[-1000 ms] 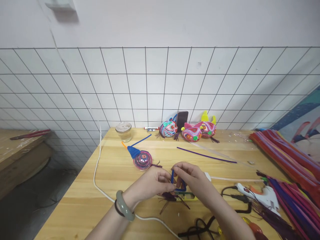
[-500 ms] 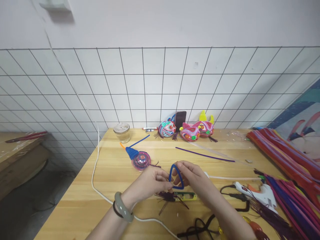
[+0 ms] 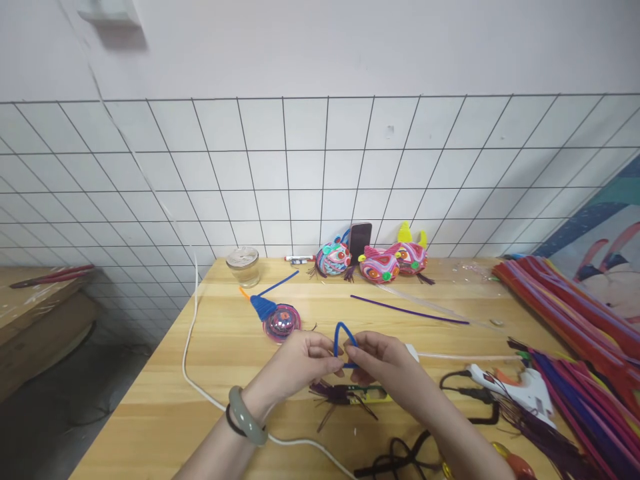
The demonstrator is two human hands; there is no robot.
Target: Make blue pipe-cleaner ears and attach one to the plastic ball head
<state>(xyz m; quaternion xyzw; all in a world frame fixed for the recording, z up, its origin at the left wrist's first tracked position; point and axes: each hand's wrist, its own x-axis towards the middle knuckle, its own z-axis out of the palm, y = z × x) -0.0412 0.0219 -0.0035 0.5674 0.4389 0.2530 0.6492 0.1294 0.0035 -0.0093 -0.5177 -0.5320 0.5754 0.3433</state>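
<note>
1. Presently, left hand [image 3: 300, 363] and right hand [image 3: 387, 363] each pinch the blue loop [image 3: 344, 341] with closed fingertips, above the table [image 3: 165, 413].
2. Loop held just beyond the purple scraps [image 3: 337, 395]; glue gun [image 3: 515, 387] lies right.

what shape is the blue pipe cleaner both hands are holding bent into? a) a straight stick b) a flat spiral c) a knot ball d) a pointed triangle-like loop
d: the blue pipe cleaner rises to a point at the top and widens downward, with the left hand and right hand pinching its lower ends above the wooden table.
</note>
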